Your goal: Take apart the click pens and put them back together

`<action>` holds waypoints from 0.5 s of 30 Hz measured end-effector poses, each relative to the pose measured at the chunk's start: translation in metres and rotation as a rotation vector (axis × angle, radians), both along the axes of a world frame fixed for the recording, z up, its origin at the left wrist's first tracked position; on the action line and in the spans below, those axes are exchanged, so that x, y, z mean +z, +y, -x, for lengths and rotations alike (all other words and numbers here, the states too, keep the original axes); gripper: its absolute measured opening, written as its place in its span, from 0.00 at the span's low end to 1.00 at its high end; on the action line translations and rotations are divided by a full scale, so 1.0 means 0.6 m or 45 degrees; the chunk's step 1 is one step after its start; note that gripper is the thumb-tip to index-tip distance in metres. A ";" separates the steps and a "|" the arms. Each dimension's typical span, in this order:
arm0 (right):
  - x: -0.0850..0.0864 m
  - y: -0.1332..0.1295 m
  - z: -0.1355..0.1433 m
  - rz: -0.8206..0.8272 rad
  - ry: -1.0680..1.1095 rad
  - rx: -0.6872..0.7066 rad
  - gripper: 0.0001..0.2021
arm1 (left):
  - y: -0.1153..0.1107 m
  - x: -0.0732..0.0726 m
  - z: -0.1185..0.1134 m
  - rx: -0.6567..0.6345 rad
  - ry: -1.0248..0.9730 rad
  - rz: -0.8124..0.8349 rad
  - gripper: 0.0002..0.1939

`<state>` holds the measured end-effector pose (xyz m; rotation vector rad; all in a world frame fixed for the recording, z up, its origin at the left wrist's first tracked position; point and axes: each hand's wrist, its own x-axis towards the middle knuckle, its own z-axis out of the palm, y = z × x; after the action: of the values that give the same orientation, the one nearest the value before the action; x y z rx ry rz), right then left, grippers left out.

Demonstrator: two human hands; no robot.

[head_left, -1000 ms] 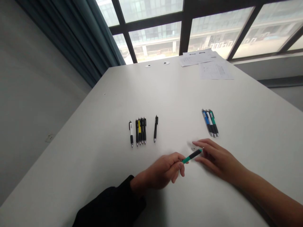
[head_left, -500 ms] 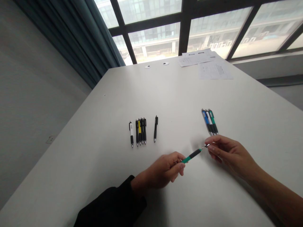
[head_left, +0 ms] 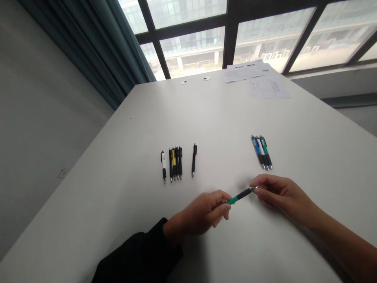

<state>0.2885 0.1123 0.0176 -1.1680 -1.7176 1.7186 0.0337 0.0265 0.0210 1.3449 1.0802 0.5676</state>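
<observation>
Above the white table, my left hand is closed round the rear of a green pen with a black grip. The pen slants up to the right. My right hand pinches the silver pen tip between thumb and forefinger, and the tip sits at the pen's front end. Whether it is seated on the thread is too small to tell. Just beyond my right hand lie a blue pen, a white one and another green pen, side by side.
On the table a white pen lies left of a tight row of several black pens and a yellow pen. One black pen lies apart. Printed papers and two round white pieces are at the far edge.
My right hand has moved left and slightly down, bringing the silver tip from a small gap away onto the green pen's front end. My left hand has stayed nearly still.
</observation>
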 end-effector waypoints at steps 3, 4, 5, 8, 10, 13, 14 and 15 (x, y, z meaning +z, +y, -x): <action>0.003 -0.001 0.001 0.005 -0.006 0.019 0.19 | 0.000 0.002 0.001 -0.018 -0.003 -0.020 0.09; 0.004 -0.001 0.001 0.016 -0.002 0.029 0.20 | 0.000 0.001 0.001 -0.027 -0.005 -0.029 0.10; 0.004 -0.001 0.001 0.022 0.004 0.035 0.20 | 0.000 0.001 0.002 -0.034 -0.008 -0.037 0.10; 0.003 -0.001 0.000 0.007 0.014 0.037 0.19 | -0.001 -0.001 0.002 -0.034 -0.016 -0.045 0.11; 0.004 -0.001 -0.001 -0.015 0.010 0.040 0.18 | -0.002 -0.001 0.002 -0.029 -0.026 -0.040 0.12; 0.008 -0.001 -0.001 -0.047 0.006 0.051 0.18 | -0.002 -0.001 0.003 -0.024 -0.049 -0.043 0.16; 0.009 -0.001 0.000 -0.065 0.010 0.051 0.17 | -0.002 -0.001 0.003 -0.022 -0.057 -0.045 0.17; 0.011 -0.001 0.000 -0.086 0.015 0.053 0.17 | -0.001 -0.001 0.003 -0.024 -0.064 -0.042 0.18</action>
<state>0.2885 0.1115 0.0241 -1.0982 -1.7904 1.6742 0.0321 0.0257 0.0205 1.3612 1.0207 0.6045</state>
